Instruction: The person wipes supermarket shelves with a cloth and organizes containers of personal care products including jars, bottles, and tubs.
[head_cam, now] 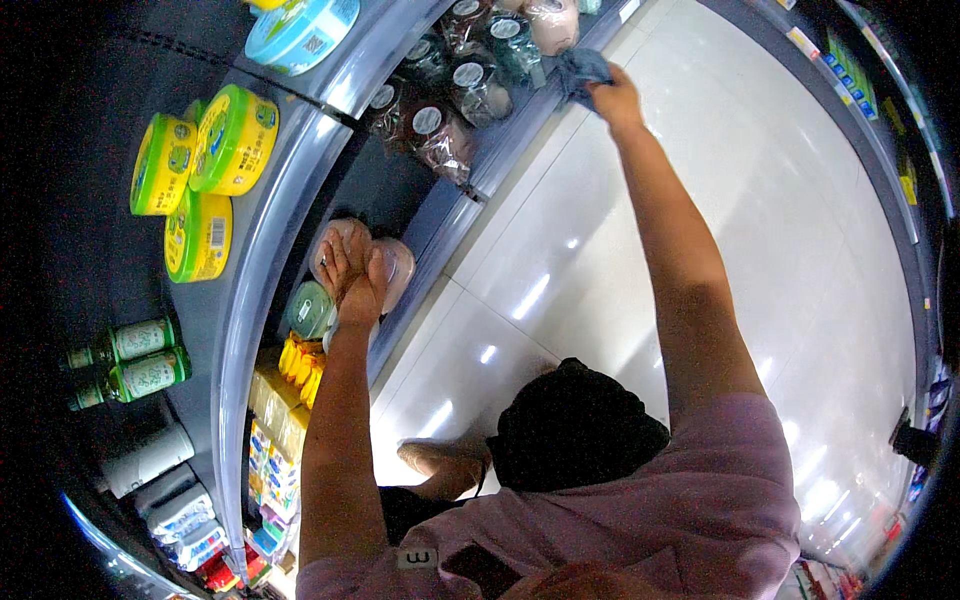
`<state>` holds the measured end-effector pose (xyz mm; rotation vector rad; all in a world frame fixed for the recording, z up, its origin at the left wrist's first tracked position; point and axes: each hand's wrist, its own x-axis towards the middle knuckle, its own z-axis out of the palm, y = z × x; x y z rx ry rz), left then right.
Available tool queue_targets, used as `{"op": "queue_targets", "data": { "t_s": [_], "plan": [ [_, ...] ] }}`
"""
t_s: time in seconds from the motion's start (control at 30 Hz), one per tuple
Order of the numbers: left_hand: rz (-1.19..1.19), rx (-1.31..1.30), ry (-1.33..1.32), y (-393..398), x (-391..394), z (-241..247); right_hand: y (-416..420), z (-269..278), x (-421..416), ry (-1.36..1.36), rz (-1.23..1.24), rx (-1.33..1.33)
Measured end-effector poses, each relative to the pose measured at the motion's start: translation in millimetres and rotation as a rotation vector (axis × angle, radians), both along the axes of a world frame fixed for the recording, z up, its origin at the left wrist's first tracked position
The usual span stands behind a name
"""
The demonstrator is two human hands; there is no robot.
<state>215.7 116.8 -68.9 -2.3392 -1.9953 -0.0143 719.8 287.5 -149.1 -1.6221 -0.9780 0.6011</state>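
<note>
My left hand (354, 266) lies with its fingers apart over rounded pinkish containers (399, 271) on the lower shelf. It covers part of them. A green-lidded container (310, 311) stands beside the wrist. Farther right, my right hand (618, 99) is closed on a bunched blue-grey cloth (582, 73). That cloth touches the front edge of the lower shelf (517, 139). Close by on this shelf stand several containers in clear plastic wrap (442, 139), with round pale labels on top.
Yellow tubs with green lids (236, 142), a light-blue tub (304, 34) and green bottles (146, 375) occupy the shelf above, whose curved front edge (259, 247) overhangs. Yellow packets (300, 367) sit near my left forearm. Another shelf (892, 195) runs across the tiled floor (780, 225).
</note>
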Motion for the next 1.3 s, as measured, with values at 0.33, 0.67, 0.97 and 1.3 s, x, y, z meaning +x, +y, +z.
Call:
{"op": "queue_targets", "data": {
  "t_s": [0.33, 0.67, 0.97, 1.3],
  "plan": [
    [-0.014, 0.070, 0.048, -9, -23, -24, -164, 4, -158, 0.059, 0.789, -0.284],
    [0.030, 0.005, -0.009, -6, -7, -2, -141, 43, -101, 0.554, 0.371, -0.220],
    [0.023, 0.014, 0.022, 2, -11, -17, -84, -6, -131, 0.098, -0.034, -0.001],
    [-0.042, 0.019, 0.010, -1, -10, -7, -202, 25, -162, 0.465, 0.842, -0.361]
  ]
}}
